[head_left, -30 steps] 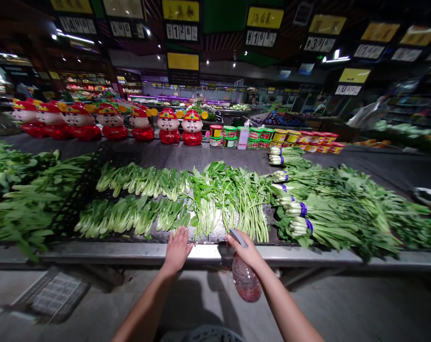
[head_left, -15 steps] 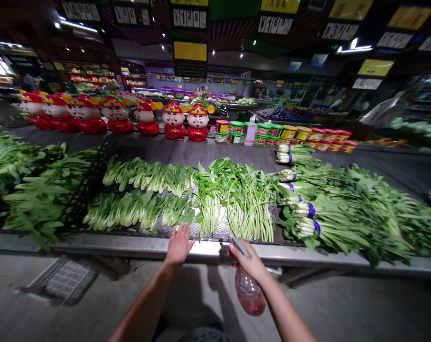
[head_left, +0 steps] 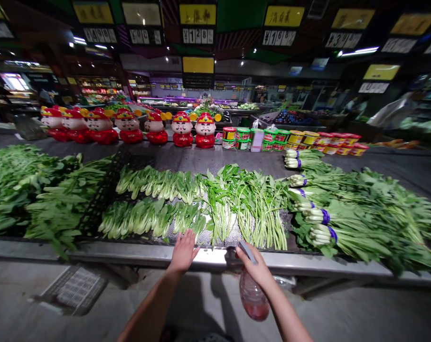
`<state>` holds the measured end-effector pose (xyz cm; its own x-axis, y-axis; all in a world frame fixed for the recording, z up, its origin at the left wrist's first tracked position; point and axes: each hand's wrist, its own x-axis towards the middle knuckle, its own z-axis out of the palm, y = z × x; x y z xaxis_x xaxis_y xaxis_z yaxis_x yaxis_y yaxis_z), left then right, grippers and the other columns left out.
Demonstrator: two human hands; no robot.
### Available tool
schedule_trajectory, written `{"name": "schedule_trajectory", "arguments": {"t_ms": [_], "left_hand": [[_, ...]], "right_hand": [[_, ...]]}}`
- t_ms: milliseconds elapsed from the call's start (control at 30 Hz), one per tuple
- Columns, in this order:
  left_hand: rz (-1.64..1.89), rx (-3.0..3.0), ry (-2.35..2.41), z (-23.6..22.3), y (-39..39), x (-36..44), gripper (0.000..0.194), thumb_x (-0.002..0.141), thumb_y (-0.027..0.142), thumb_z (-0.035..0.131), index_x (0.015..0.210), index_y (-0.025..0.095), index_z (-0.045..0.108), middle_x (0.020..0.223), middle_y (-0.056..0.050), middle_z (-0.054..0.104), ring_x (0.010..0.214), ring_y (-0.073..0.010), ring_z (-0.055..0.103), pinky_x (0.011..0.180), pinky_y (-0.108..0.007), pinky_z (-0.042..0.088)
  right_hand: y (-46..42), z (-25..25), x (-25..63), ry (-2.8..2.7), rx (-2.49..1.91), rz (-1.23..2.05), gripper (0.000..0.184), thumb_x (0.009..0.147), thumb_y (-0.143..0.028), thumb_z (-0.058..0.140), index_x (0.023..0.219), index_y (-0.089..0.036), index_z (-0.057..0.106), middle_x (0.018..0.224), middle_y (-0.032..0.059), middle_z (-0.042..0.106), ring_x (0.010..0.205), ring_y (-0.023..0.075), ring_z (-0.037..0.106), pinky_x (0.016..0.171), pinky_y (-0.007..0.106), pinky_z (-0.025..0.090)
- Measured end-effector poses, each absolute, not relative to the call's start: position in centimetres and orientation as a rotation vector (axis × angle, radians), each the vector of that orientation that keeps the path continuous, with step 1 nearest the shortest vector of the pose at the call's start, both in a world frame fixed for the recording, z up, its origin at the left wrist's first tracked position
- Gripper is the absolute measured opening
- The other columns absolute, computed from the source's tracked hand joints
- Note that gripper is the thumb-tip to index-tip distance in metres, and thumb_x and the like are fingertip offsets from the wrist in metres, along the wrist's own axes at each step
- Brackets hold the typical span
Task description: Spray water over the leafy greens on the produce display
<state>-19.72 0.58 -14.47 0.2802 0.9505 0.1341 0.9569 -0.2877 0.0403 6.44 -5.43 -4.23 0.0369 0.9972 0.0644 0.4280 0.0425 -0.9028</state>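
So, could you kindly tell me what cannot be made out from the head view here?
In the head view:
The bottle: its neck is hidden by the right hand.
The liquid in it: too blurred to identify.
The jars: labels too small to read.
The hanging signs: product names too small to read.
The mesh mat: mostly hidden by the greens.

Dark mat (head_left: 190,159) between the bok choy (head_left: 158,186) and red figurines (head_left: 182,130) leaves room to pass.
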Motion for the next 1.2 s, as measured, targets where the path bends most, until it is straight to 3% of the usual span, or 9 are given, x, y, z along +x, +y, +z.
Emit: {"name": "schedule_trajectory", "arguments": {"t_ms": [167,333,800,1200], "left_hand": [[-0.224,-2.458,-1.833,-13.7,1.0,-21.4,0.056,0.090,0.047,0.033,0.135,0.015,0.041,0.145,-0.010,0.036,0.137,-0.0229,0.026,0.113,-0.044,0.019],[-0.216,-2.472,-1.796,-13.5,1.2,-23.4,0.056,0.089,0.045,0.034,0.136,0.015,0.040,0.144,-0.010,0.037,0.135,-0.0242,0.029,0.112,-0.045,0.023],[-0.164,-2.590,-1.702,-14.1,3.8,-23.9,0.055,0.088,0.042,0.031,0.134,0.013,0.042,0.145,-0.011,0.036,0.136,-0.0255,0.026,0.112,-0.048,0.019],[-0.165,-2.728,-1.532,-14.2,5.8,-20.9,0.056,0.089,0.044,0.030,0.135,0.014,0.041,0.145,-0.009,0.034,0.136,-0.0242,0.025,0.112,-0.048,0.021]], "right_hand": [[-4.0,-2.6,3.9,-1.500,-1.467,0.818,0.044,0.078,-0.057,0.050,0.090,-0.019,0.068,0.085,0.0085,0.068,0.083,0.0241,0.062,0.078,0.035,0.049],[-2.1,-4.0,2.5,-1.499,-1.493,0.767,0.045,0.076,-0.060,0.048,0.083,-0.020,0.068,0.068,0.0068,0.064,0.069,0.0250,0.060,0.071,0.039,0.048],[-1.1,-3.3,2.9,-1.402,-1.615,0.635,0.039,0.082,-0.050,0.045,0.092,-0.018,0.065,0.086,0.0078,0.065,0.082,0.0221,0.060,0.076,0.035,0.047],[-2.2,-3.6,5.5,-1.287,-1.679,0.493,0.034,0.081,-0.046,0.047,0.089,-0.018,0.066,0.081,0.0076,0.066,0.076,0.0222,0.061,0.074,0.036,0.049]]}}
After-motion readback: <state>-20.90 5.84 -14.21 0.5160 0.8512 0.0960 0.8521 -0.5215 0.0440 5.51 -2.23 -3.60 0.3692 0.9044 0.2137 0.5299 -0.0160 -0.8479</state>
